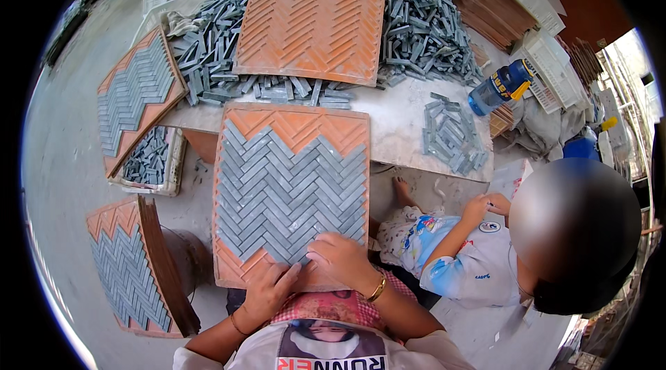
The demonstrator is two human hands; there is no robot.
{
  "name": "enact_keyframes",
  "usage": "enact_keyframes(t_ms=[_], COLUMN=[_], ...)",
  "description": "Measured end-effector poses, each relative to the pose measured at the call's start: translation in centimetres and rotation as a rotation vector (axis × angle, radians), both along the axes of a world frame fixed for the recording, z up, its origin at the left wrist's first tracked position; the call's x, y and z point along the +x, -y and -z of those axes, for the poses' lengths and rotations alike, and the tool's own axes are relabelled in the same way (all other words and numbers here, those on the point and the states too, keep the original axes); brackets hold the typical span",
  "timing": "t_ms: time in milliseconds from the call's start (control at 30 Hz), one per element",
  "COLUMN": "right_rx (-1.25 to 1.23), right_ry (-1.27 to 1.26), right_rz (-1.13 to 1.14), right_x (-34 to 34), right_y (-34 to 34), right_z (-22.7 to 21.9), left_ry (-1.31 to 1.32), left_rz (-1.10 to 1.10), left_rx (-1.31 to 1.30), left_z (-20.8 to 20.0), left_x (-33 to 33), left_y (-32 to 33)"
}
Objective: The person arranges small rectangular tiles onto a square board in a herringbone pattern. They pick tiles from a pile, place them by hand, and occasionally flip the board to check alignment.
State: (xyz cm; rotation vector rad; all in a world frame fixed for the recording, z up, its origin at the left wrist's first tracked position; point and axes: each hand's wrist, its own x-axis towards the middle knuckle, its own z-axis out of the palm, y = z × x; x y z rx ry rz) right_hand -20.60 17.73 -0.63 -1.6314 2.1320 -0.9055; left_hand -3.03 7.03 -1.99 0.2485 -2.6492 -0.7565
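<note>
An orange tray with a herringbone of grooves (223,245) leans on my lap against the table edge. Narrow grey stone strips (291,189) fill its middle rows in a zigzag; grooves at the top and bottom show bare orange. My left hand (267,291) is at the tray's lower edge, with thumb and fingers drawn together; what they hold, if anything, is too small to tell. My right hand (342,259) lies over the lower right of the pattern. Its fingers are curled with the tips at the lowest strips, and whatever is under them is hidden.
Another orange tray (312,16) rests on a big heap of loose grey strips (423,23) on the table (399,116). A blue bottle (499,85) stands at the right. Filled trays (135,99) and a stacked pile (132,273) are left. A person (472,259) sits close on my right.
</note>
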Motion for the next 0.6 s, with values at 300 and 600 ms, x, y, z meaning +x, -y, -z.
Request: enact_keyframes(t_ms=[300,600], right_rx=[-0.046,0.110], right_ry=[-0.530,-0.544], right_rz=[0.244,0.169], right_x=[-8.4,-9.2], right_y=[7.7,8.1], right_z=[0.3,1.2], left_ry=[-0.091,-0.176], left_rz=[-0.029,-0.210], left_rx=[0.036,0.109], left_z=[0.0,0.0], left_x=[-0.3,1.1], left_y=[0.4,1.9])
